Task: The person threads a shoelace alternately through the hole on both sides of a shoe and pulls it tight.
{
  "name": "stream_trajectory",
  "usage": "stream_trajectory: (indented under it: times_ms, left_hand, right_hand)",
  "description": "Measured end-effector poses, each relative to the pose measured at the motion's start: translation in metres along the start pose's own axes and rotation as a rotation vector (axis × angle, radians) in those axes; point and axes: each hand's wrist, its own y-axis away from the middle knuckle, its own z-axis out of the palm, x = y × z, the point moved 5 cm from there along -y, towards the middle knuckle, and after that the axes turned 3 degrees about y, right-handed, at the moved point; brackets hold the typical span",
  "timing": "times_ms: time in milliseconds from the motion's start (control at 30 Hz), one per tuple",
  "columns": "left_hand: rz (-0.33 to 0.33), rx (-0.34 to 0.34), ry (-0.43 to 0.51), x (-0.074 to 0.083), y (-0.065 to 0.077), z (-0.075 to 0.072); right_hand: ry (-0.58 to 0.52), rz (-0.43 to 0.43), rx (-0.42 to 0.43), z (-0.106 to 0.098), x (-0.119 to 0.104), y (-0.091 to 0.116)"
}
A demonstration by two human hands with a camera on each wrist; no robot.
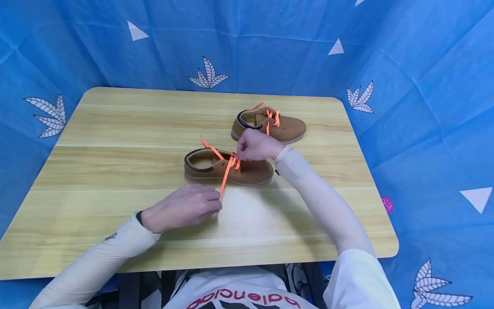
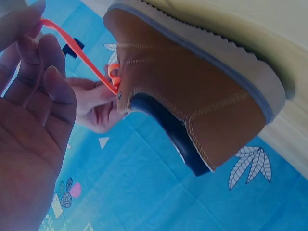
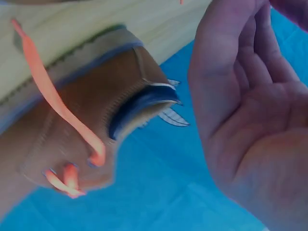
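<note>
A brown leather shoe (image 1: 256, 174) sits on the table, its toe to the right. Orange lace (image 1: 225, 178) runs taut from its eyelets toward me. My left hand (image 1: 185, 207) pinches the end of that lace between thumb and fingertips, as the left wrist view also shows. Over the shoe's front, my right hand (image 1: 257, 146) has thumb and forefinger together at the crossed lace and pinches it there. In the right wrist view, that hand's fingertips leave the top of the frame. The lace's other end (image 1: 204, 140) lies toward the shoe's far side.
Behind stands the matching brown shoe (image 1: 293, 128), its orange laces (image 3: 50, 94) loose, one end hanging down its near side. Both are on a pale wooden table (image 1: 115, 171). Blue patterned cloth (image 1: 247, 43) hangs around the back and sides.
</note>
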Motion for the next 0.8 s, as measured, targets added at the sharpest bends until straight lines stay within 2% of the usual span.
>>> stream_trajectory:
  times_ms: [100, 200, 267, 400, 467, 633, 733, 800]
  left_hand:
    - [-0.003, -0.001, 0.004, 0.001, -0.001, 0.002]
    - [0.005, 0.013, 0.011, 0.003, -0.001, 0.003]
    - [0.016, 0.027, 0.016, 0.005, -0.001, 0.003]
    - [0.036, 0.056, 0.025, 0.009, -0.002, 0.002]
    - [0.030, 0.057, 0.033, 0.009, -0.002, 0.002]
    - [0.006, 0.010, 0.038, 0.006, -0.002, 0.010]
    - [0.011, 0.015, 0.035, 0.006, -0.001, 0.012]
    - [0.021, 0.036, 0.025, 0.008, -0.001, 0.012]
  right_hand:
    - [0.112, 0.000, 0.072, -0.002, -0.010, 0.002]
    - [0.162, -0.008, 0.115, -0.001, -0.018, 0.006]
    - [0.159, -0.054, 0.140, 0.000, -0.023, 0.010]
    - [0.111, -0.230, 0.161, 0.004, -0.034, 0.024]
    - [0.080, -0.290, 0.174, 0.004, -0.036, 0.033]
    - [0.038, -0.308, 0.295, 0.002, -0.030, 0.046]
    - [0.055, -0.393, 0.280, 0.014, -0.035, 0.051]
    - [0.080, -0.473, 0.206, 0.028, -0.043, 0.055]
